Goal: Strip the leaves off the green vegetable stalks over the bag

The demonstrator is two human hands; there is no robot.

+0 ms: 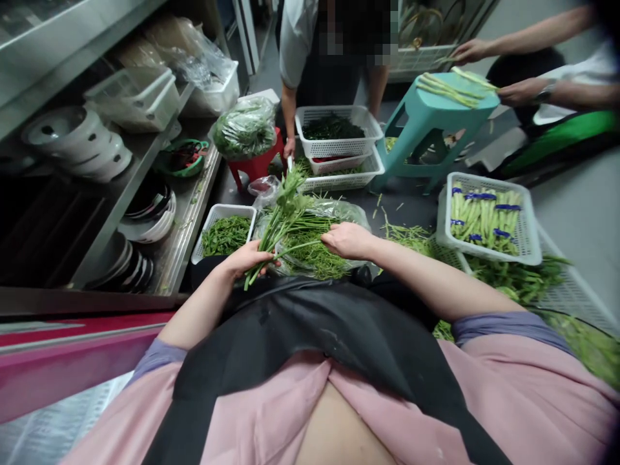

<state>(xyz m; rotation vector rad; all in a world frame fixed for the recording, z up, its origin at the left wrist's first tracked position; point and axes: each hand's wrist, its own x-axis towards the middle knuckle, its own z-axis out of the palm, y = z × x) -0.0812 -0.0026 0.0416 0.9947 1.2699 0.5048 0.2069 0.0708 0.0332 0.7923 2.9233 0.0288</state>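
In the head view my left hand (249,258) is closed round the lower stems of a bunch of leafy green stalks (283,213), whose leaves point up and away from me. My right hand (349,241) is pinched on the end of a thin green stem (305,245) that stretches across from the bunch. Below both hands lies a pile of green stems (317,257) on clear plastic. Just left of the pile stands a white basket (253,223) of cut greens (227,236).
Stacked white baskets (339,150) and a red stool (252,169) stand ahead, near a person's hand (289,148). Another person's hands (523,92) are by a teal stool (426,106). At right is a basket of banded stalks (484,216); metal shelves (191,213) line the left.
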